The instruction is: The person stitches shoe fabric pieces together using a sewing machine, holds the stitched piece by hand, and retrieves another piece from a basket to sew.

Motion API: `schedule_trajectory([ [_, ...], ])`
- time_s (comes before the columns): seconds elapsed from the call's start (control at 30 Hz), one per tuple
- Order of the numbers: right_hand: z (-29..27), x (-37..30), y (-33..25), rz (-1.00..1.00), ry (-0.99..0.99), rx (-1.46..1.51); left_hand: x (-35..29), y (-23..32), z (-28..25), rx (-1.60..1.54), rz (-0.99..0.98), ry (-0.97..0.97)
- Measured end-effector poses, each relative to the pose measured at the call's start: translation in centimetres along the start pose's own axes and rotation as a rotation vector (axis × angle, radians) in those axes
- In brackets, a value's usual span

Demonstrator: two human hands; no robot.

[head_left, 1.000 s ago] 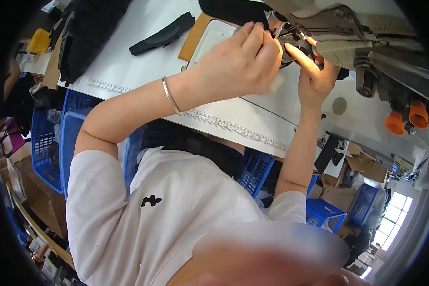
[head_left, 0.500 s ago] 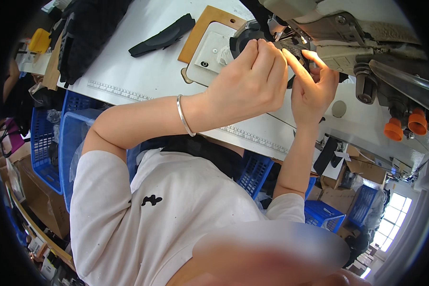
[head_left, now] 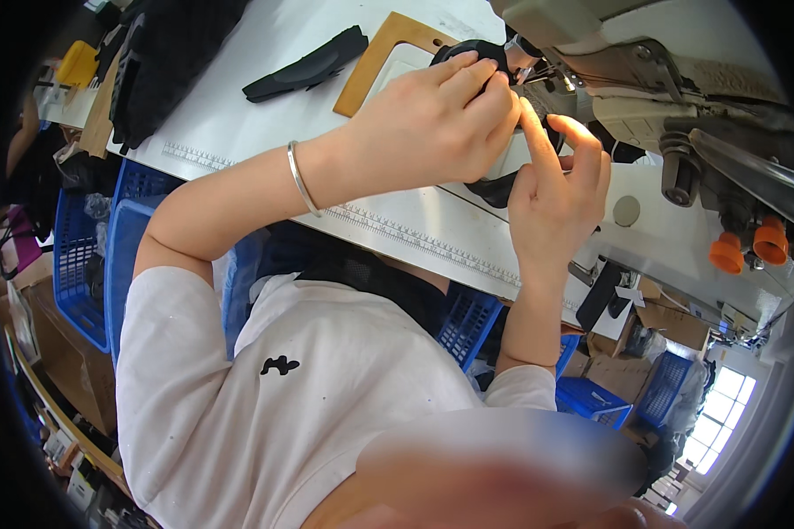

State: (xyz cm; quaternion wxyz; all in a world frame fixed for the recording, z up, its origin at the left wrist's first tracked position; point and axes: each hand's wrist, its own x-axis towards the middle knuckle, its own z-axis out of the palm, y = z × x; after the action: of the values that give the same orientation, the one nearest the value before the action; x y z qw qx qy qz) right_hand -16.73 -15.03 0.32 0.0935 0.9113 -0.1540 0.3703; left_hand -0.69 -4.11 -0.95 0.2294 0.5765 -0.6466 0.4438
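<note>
At the sewing machine (head_left: 622,53), a curved black fabric piece (head_left: 496,189) lies under both my hands, with much of it covered by my fingers. My left hand (head_left: 441,115) is closed, its fingertips bunched on the fabric's far edge close to the lit needle area. On the other side, my right hand (head_left: 560,181) grips the fabric with its index finger stretched toward the left fingertips and the other fingers bent. The exact pinch of each hand is partly hidden. A second dark strip-shaped fabric piece (head_left: 307,66) rests on the white table (head_left: 256,132), left of my hands.
A tan board (head_left: 371,75) frames the machine's bed. Dark cloth (head_left: 172,66) is heaped at the far left. A printed ruler (head_left: 415,236) follows the table's near edge. Orange caps (head_left: 770,240) hang below the machine at right. Blue crates (head_left: 84,256) stand beside the table.
My left hand has moved slightly left and away from me. My right hand has shifted left and nearer. The black fabric has turned, and a curved end now shows between my hands.
</note>
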Motion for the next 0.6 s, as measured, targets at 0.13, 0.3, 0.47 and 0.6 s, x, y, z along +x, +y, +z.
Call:
schedule_trajectory([
  [0.13, -0.1, 0.1, -1.3, 0.023, -0.027, -0.074, -0.4, -1.8, 0.4, -0.026, 0.057, -0.013],
  [0.3, -0.1, 0.1, -2.3, 0.055, -0.028, -0.096, -0.2, -3.5, 0.1, -0.161, 0.081, -0.137],
  [0.47, 0.3, -0.1, -3.3, 0.095, -0.034, -0.141, 0.6, -6.1, 0.3, -0.321, 0.191, -0.072],
  [0.6, -0.1, 0.0, -4.2, 0.177, -0.087, -0.074, 0.8, -6.9, 0.3, -0.358, 0.248, -0.043],
])
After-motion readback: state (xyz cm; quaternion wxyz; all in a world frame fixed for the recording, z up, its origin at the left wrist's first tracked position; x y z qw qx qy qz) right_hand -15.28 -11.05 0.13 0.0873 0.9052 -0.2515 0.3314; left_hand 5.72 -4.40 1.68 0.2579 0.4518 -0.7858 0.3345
